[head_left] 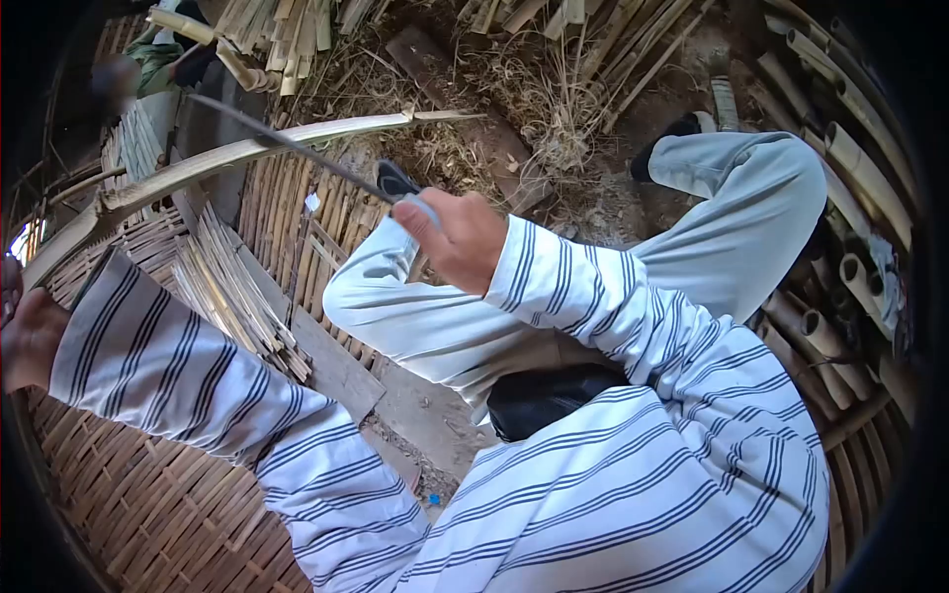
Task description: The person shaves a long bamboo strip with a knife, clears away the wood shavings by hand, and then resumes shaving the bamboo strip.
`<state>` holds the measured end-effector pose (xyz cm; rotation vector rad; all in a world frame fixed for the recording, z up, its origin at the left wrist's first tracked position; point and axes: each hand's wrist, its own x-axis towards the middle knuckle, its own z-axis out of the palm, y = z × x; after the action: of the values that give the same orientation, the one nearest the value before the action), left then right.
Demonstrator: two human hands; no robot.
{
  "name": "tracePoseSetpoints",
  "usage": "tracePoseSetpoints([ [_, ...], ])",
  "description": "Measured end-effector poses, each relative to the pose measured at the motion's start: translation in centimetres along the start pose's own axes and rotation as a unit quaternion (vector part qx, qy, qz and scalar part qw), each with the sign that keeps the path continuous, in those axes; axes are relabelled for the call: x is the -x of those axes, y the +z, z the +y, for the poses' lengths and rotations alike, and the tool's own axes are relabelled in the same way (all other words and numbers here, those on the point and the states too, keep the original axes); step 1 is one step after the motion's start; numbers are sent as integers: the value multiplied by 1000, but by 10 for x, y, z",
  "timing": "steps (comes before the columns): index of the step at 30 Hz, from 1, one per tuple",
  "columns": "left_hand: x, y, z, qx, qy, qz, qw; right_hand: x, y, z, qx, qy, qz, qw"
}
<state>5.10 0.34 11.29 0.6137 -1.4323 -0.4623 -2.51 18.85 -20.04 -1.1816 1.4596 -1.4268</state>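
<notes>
My right hand point(455, 237) is closed round the handle of a long, thin, dark blade point(297, 148). The blade points to the upper left and passes over a pale, split bamboo length point(227, 156). That bamboo curves from the upper middle down to the left edge, with a node partway along. At its lower end my left hand point(32, 336) is closed on it, its fingers partly cut off by the dark rim of the view. The right hand is above my bent leg in light trousers.
Woven bamboo matting point(168, 484) lies at lower left, near a bundle of thin strips point(237, 287). Shavings point(554, 148) and more strips lie ahead. Bamboo poles point(860, 178) are stacked at right. Another person in green point(153, 67) is at upper left.
</notes>
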Motion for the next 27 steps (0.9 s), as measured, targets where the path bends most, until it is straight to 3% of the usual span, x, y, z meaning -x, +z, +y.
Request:
tracePoseSetpoints([
  [1,0,0,1,2,3,-1,1000,-2,2,-2,-40,27,13,999],
  [3,0,2,1,-3,-1,-2,1000,1,9,25,23,60,2,998],
  [5,0,3,3,-5,-5,-1,1000,18,27,88,70,97,81,990],
  [6,-1,4,4,-4,-6,2,1000,19,10,101,95,138,12,986],
  [7,-1,4,5,-2,-5,4,1000,15,-1,116,163,304,-14,939],
  [9,-1,5,4,5,-6,2,1000,10,-3,119,87,237,9,968],
  [11,0,4,2,2,-5,4,1000,6,0,78,69,295,-14,953],
  [12,2,3,3,2,-5,5,1000,9,11,81,79,186,19,979],
  [13,3,2,3,8,-3,9,1000,6,-2,46,81,110,-26,990],
  [14,2,2,3,10,-1,10,1000,5,9,47,118,-55,20,991],
  [18,-1,5,7,4,5,4,1000,-3,-10,-9,23,12,-26,999],
  [21,-1,9,10,-3,-1,2,1000,15,17,70,93,149,58,983],
  [23,1,9,10,0,-1,8,1000,22,0,129,162,238,34,957],
  [26,1,5,6,17,-5,16,1000,7,6,112,86,239,12,967],
  [27,0,4,5,13,-5,14,1000,6,-4,72,72,197,-12,978],
])
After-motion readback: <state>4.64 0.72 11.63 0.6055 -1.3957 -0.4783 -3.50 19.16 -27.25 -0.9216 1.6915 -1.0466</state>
